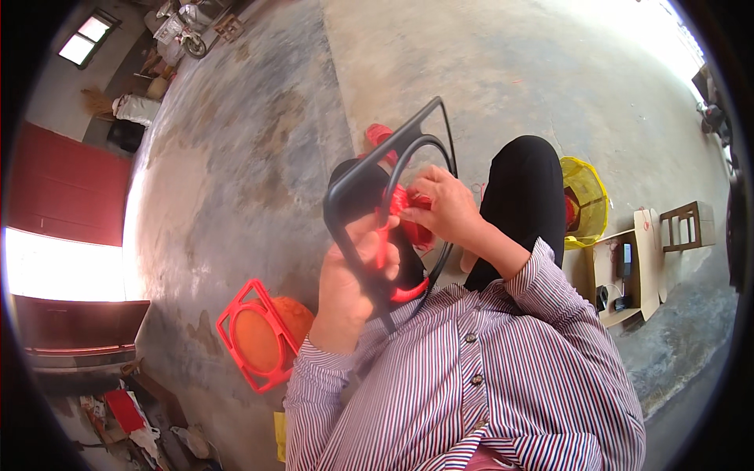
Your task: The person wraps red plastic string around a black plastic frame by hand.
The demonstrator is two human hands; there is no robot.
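Over my lap I hold a black frame [367,163] with a round ring inside it, tilted upright. My left hand [348,286] is closed around the ring's near left side. A red strip [410,294] is wrapped along the lower part of the ring. With bent fingers, my right hand [446,206] pinches red material [399,199] at the ring, just above my left fingers. Whether that material is ribbon or plastic cord I cannot tell. On the floor to my left, a red frame [228,323] of similar shape leans on a round orange thing [267,339].
On the right stand a yellow basket [601,206] with something red inside, an open cardboard box [648,263] holding dark items, and a small wooden stool [691,226]. Assorted clutter [126,416] lies at lower left. A motorbike [191,39] is parked far left.
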